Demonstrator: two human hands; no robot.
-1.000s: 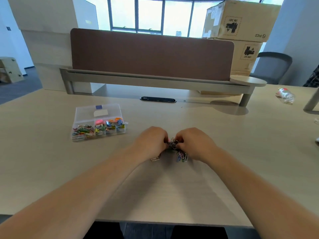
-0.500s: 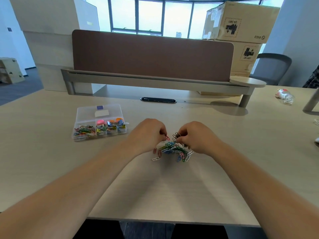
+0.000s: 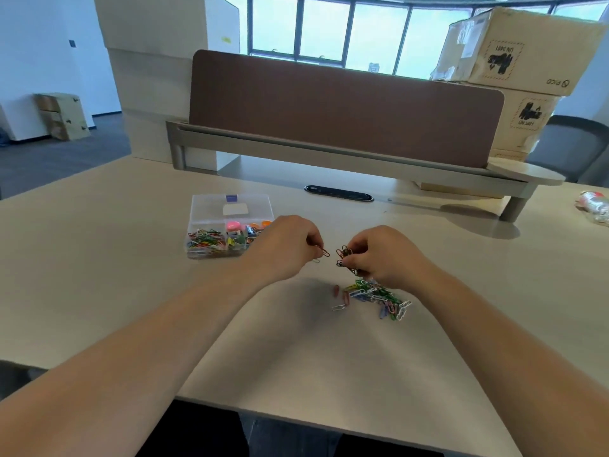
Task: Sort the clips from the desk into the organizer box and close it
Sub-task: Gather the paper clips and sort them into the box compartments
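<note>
A loose pile of coloured paper clips lies on the desk in front of me. My left hand pinches a single red paper clip just above the desk. Close to its right, my right hand grips a tangled bunch of dark clips lifted over the pile. The clear plastic organizer box stands open to the left, lid laid back, with coloured clips and pins in its compartments. My left hand covers the box's right corner.
A brown partition on a raised shelf crosses the desk behind. A black cable slot sits beyond my hands. Cardboard boxes stack at the back right, beside a grey chair. A crumpled plastic bottle lies far right.
Both hands rose off the clip pile and drew apart. The left one came away with a red clip, the right one with a dark bunch; the pile lies uncovered.
</note>
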